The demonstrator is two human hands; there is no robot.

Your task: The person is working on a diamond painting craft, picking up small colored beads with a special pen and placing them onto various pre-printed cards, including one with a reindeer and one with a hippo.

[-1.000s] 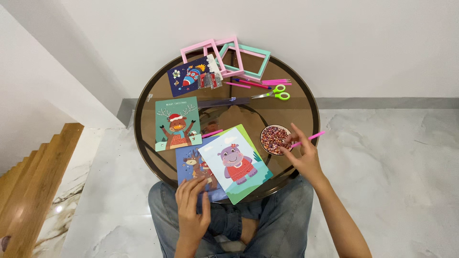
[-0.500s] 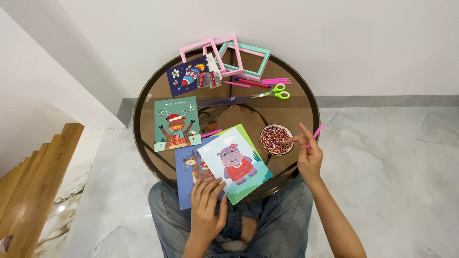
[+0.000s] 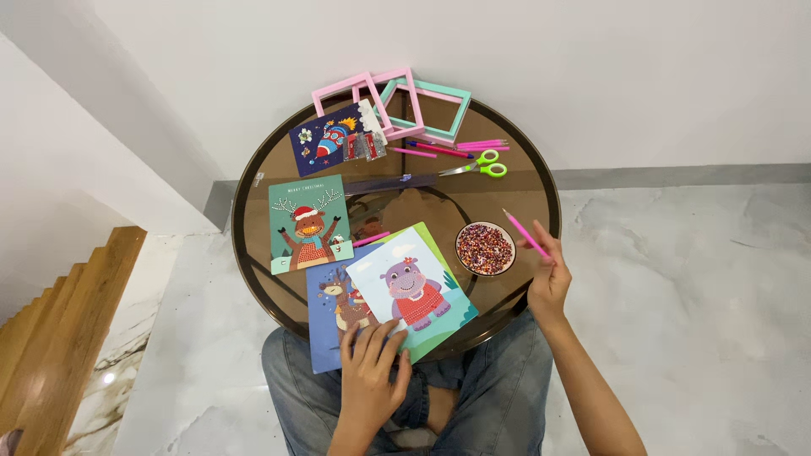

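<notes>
Nearest to us, our left hand (image 3: 372, 371) lay flat with its fingers spread on the near corner of the hippo card (image 3: 412, 291), pinning it to the worktop (image 3: 532, 190) and gripping nothing. That card sat on top of a blue reindeer card (image 3: 331, 317) at the near edge of the round glass. Our right hand (image 3: 549, 283) was raised just off the right rim, fingers pinched together on a pink pen (image 3: 527, 234) whose tip pointed up and away towards the left. We judged the step to be picking up beads for the hippo picture; the next move seemed to call for tipping the pen down into the bowl of beads (image 3: 486, 249), which stood just beside the card's right corner. Farther off lay a green reindeer card (image 3: 308, 224), then the green scissors (image 3: 481, 165), more pink pens (image 3: 473, 146), a dark blue card (image 3: 334, 139), and 3 frames (image 3: 405, 101) at the far rim.
</notes>
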